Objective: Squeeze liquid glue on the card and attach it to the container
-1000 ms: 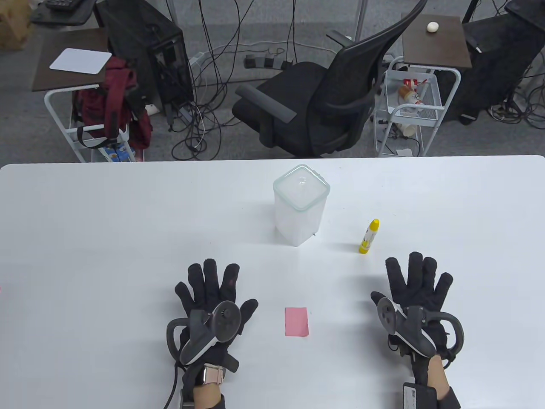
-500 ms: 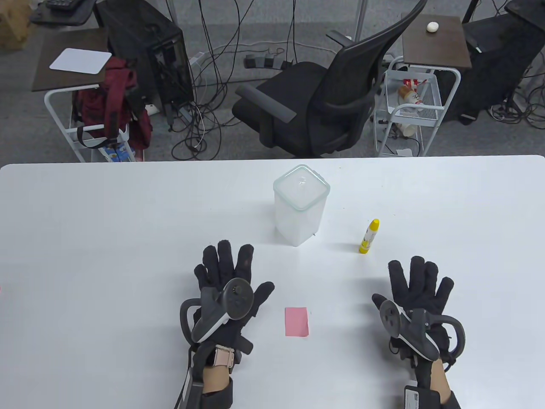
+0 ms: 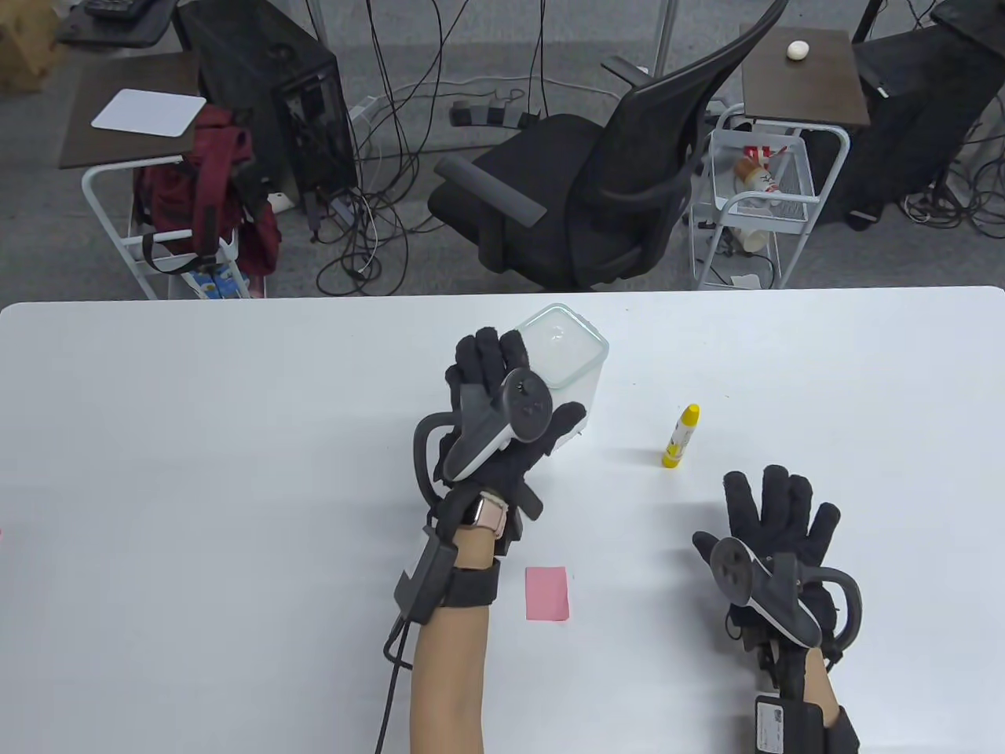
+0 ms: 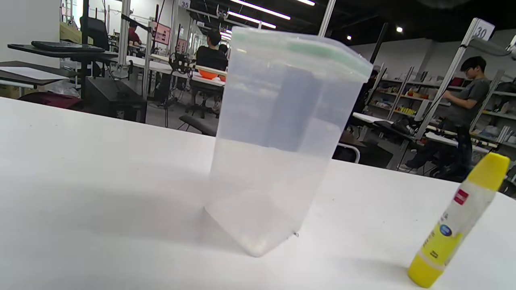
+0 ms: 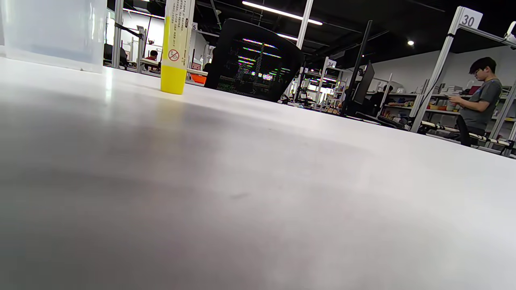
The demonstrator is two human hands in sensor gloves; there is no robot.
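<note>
A tall clear plastic container [image 3: 577,353] with a green-rimmed lid stands at the table's middle back; it also shows in the left wrist view [image 4: 282,137]. My left hand [image 3: 530,377] is open, raised against the container's left front, fingers by the lid's left edge and thumb in front; whether it touches the container I cannot tell. A yellow-capped glue bottle [image 3: 681,436] stands to the container's right and shows in both wrist views [image 4: 455,225] [image 5: 175,44]. A pink card [image 3: 547,593] lies flat near the front. My right hand [image 3: 773,510] rests open and empty on the table, front right of the glue.
The white table [image 3: 196,432] spans the view. Beyond its far edge stand a black office chair [image 3: 581,196], a white wire cart [image 3: 758,196] and a red backpack [image 3: 208,188] on a side trolley.
My left hand has lifted off the table and moved forward and right to the container. The right hand has barely shifted. Card, glue and container have not moved.
</note>
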